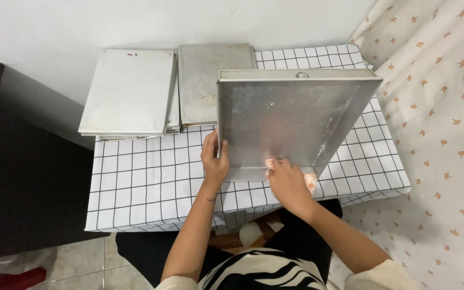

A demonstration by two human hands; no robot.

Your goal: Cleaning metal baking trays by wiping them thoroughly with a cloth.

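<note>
The biggest thing here is the low table (135,182) w/ a white cloth that has black grid lines on it, pushed up against a plain wall. To the right hangs a pale curtain (441,107) w/ small orange shapes all over it. On the far side of the table lie two stacks of flat metal trays: the left stack (129,91) is turned bottom up, prob. so nothing gets inside, and the back stack (205,80) sits just beside it, touching or nearly so, its top a bit spotty. Next is the big metal tray (283,118), right of the table's middle. It is tipped up on its near edge, w/ its open inside facing the person, so they can see and reach the whole bottom. Nothing is in it; it looks bare and shiny, w/ a few small marks. The left hand (214,158) is wrapped round the tray's left wall, fingers closed on the rim, thumb on the outside, which keeps the tray from falling flat. The right hand (288,180) is at the tray's low near edge, fingers curled shut on a small orange and white cloth (311,181), pressing it on the metal at the bottom corner, so it looks like wiping. A bit of the cloth pokes out on each side of the hand. The person sits close, knees under the table edge.
</note>
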